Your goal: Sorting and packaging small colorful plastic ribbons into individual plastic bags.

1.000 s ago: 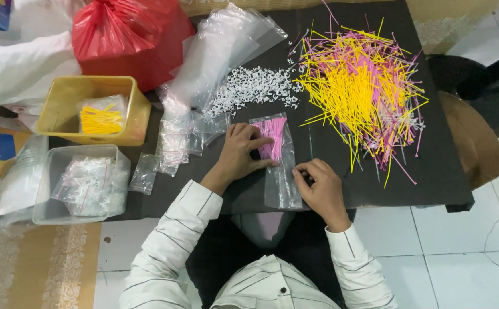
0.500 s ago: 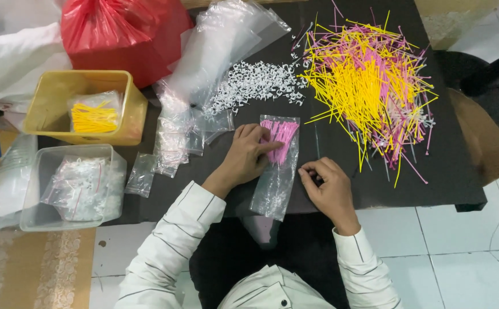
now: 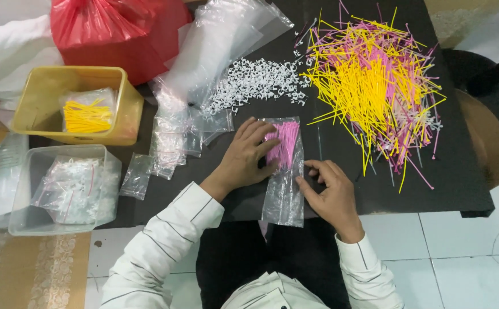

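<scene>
— What are the hands doing?
— The left hand [image 3: 248,153] lies flat, fingers spread, on the clear bag [image 3: 284,171] of pink sticks [image 3: 288,143]. The right hand [image 3: 329,191] seems to pinch the bag's edge, fingers curled.
— Room around it?
— The bag's lower end overhangs the black counter [image 3: 461,183] edge; the yellow and pink stick pile [image 3: 375,86] lies just right, white tile floor [image 3: 450,257] below.
</scene>
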